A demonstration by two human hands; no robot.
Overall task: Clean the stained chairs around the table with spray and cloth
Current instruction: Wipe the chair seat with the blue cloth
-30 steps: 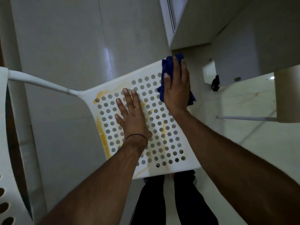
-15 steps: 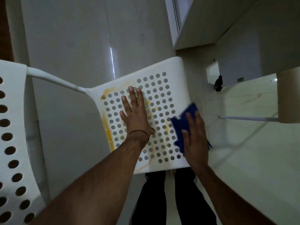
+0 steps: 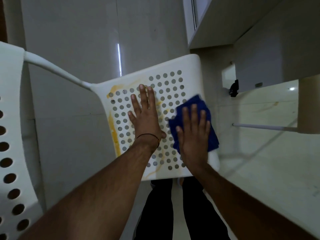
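A white perforated chair seat fills the middle of the view, with yellow-orange stains along its left edge, top left corner and near the front. My left hand lies flat on the seat, fingers apart, holding nothing. My right hand presses a dark blue cloth flat against the seat's right side. The cloth sticks out beyond my fingers and over the right edge. No spray bottle is in view.
The chair's perforated backrest stands at the far left, joined by a white tube. A table leg and a thin white rod are at the right. Cabinets rise behind. My legs stand below the seat.
My right hand swept the cloth from the seat's far right corner down to the near right edge, then a little back up. My left hand stayed flat on the seat.
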